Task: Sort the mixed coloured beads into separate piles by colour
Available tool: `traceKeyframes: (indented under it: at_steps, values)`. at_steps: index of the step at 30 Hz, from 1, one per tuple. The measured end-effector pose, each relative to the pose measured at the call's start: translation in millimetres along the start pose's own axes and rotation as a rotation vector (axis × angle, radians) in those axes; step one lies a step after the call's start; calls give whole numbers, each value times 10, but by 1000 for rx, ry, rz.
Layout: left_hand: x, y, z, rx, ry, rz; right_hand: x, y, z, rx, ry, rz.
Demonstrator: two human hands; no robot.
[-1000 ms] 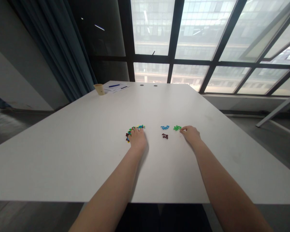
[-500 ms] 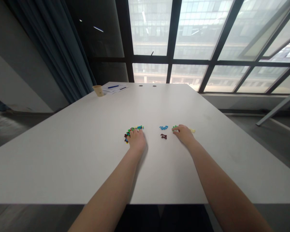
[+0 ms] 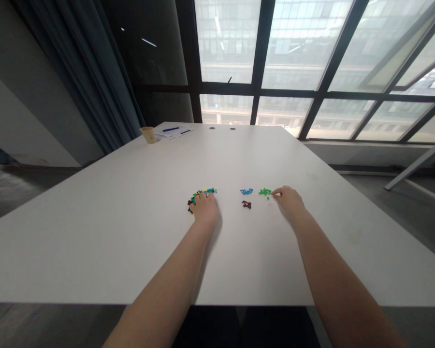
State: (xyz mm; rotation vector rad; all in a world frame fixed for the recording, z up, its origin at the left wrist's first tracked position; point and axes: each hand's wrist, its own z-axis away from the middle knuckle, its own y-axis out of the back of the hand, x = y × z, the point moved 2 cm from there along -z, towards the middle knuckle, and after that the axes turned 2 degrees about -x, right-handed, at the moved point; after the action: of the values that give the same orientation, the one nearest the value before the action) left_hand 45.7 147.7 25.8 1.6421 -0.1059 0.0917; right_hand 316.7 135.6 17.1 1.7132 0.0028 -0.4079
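Observation:
On the white table [image 3: 130, 217], my left hand [image 3: 205, 209] lies with its fingers curled over a mixed pile of small coloured pieces [image 3: 199, 194]. To the right sit three little sorted heaps: blue pieces [image 3: 246, 191], dark red pieces [image 3: 246, 204] and green pieces [image 3: 265, 192]. The pinched fingertips of my right hand [image 3: 290, 201] touch the right edge of the green heap. What they pinch is too small to make out.
At the table's far left corner stand a paper cup [image 3: 148, 134] and papers with a blue pen [image 3: 171, 129]. Large windows rise behind the table, a dark curtain hangs at the left, and a table leg shows at the far right.
My right hand slid left over the green heap, then drew back right to its edge, uncovering the green pieces. The left hand stayed on the mixed pile.

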Motion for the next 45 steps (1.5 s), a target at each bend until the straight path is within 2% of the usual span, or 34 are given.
traceKeyframes:
  at_steps: [7, 12, 19, 27, 38, 45]
  values:
    - [-33, 14, -37, -45, -9, 40, -44, 18, 33, -40, 4, -14]
    - [-47, -11, -65, -49, -20, 42, -133, -31, 44, -33, 14, 0]
    - [-46, -22, -68, -44, -19, 36, -107, -64, 14, 12, -7, -11]
    - [-57, -24, -73, -52, -18, 54, -178, -70, 19, -1, 103, -110]
    - [-58, -33, -74, -51, -27, 50, -94, -107, -33, 34, 104, -130]
    - [-61, -46, -86, -60, -24, 49, -45, -125, -35, 46, 30, -97]
